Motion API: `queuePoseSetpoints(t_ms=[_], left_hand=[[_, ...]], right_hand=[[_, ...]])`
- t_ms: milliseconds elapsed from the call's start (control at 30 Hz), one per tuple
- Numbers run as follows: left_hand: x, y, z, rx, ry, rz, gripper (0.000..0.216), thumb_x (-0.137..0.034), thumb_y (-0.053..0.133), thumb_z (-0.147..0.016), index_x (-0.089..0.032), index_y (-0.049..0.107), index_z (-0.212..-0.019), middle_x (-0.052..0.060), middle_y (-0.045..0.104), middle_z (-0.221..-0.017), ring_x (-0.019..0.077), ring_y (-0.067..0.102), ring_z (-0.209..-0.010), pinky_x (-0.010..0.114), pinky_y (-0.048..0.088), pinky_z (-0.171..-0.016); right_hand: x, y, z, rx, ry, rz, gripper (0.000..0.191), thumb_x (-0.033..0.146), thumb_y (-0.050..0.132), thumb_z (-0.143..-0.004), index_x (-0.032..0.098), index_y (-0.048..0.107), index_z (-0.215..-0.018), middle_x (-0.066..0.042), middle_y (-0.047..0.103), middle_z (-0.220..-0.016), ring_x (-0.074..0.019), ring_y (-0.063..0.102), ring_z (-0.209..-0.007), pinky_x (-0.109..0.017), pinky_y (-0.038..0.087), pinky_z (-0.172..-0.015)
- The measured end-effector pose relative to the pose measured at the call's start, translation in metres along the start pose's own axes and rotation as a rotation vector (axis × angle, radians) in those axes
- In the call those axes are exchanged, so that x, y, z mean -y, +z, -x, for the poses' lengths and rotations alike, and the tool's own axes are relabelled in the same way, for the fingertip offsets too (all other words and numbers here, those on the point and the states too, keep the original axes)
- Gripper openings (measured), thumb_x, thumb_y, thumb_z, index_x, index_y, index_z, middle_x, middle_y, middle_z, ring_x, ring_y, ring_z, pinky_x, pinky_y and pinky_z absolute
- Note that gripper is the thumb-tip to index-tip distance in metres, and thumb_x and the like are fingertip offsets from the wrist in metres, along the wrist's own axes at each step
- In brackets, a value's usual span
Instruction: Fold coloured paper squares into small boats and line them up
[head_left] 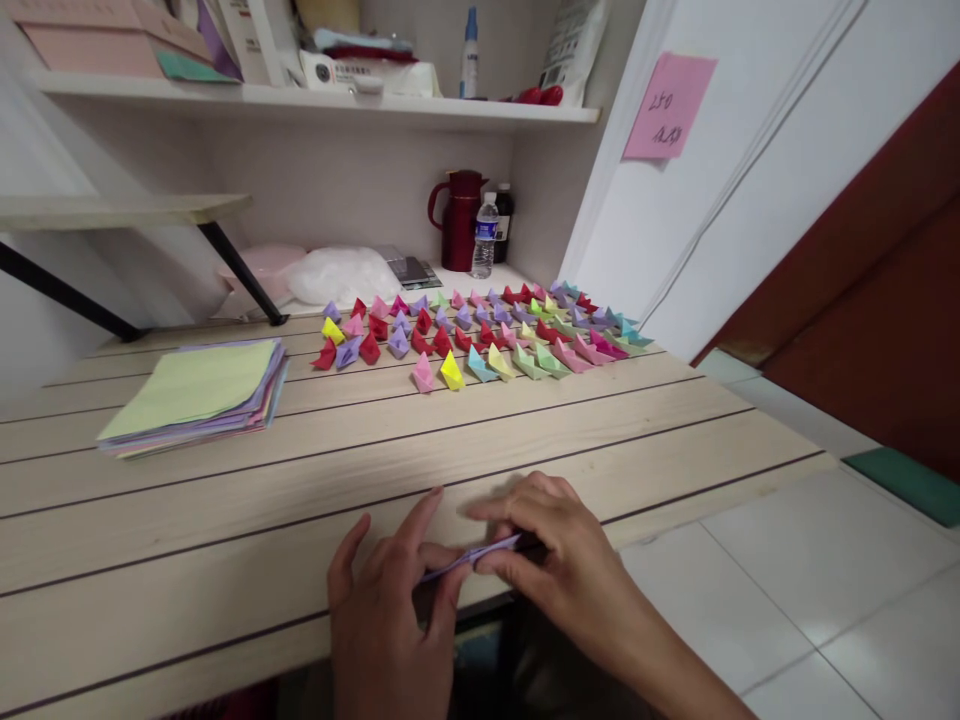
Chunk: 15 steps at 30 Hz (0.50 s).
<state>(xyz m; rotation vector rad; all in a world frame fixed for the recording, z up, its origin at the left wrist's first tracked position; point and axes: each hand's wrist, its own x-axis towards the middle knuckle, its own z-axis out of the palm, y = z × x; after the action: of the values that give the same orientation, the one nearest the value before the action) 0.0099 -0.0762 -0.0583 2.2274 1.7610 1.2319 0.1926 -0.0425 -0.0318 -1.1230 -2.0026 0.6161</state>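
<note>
A folded piece of purple paper (487, 549) is held between both hands, just above the table's front edge. My left hand (397, 600) pinches its left end between thumb and fingers, while the other fingers stick up. On the right end, my right hand (551, 545) grips the paper between thumb and curled fingers, which hide part of it. Seen nearly edge-on, the paper looks thin and flat, and its full shape cannot be made out. Beyond the hands, rows of small folded paper boats (480, 365) in many colours stand on the table.
A stack of square coloured paper (202, 390) lies on the wooden table (315, 450) at left, near a small raised stand (240, 270). At the back are a dark red jug (460, 225), a water bottle (485, 240) and a white plastic bag (345, 275). A shelf (337, 105) hangs above.
</note>
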Motion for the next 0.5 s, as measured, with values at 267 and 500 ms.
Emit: queuePoseSetpoints(t_ms=[267,500], left_hand=[[-0.001,-0.003,-0.004,-0.019,-0.174,0.032,0.051,-0.033,0.069,-0.079,-0.03,0.056,-0.128,-0.007,0.065,-0.066,0.0201,0.066,-0.07,0.045,0.051,-0.085],[-0.001,-0.01,-0.016,0.072,-0.114,-0.111,0.041,-0.031,0.064,-0.082,-0.024,0.063,-0.123,-0.005,0.065,-0.058,0.019,0.064,-0.06,0.04,0.052,-0.075]], right_hand=[[0.005,0.001,-0.005,0.033,0.055,0.022,0.02,0.025,0.07,-0.09,0.022,0.06,-0.072,0.004,0.064,-0.075,-0.0181,0.055,-0.082,-0.036,0.034,-0.08],[0.006,0.008,-0.009,0.033,0.085,0.263,0.02,0.022,0.074,-0.082,0.02,0.056,-0.073,-0.002,0.058,-0.088,-0.0224,0.05,-0.086,-0.036,0.034,-0.075]])
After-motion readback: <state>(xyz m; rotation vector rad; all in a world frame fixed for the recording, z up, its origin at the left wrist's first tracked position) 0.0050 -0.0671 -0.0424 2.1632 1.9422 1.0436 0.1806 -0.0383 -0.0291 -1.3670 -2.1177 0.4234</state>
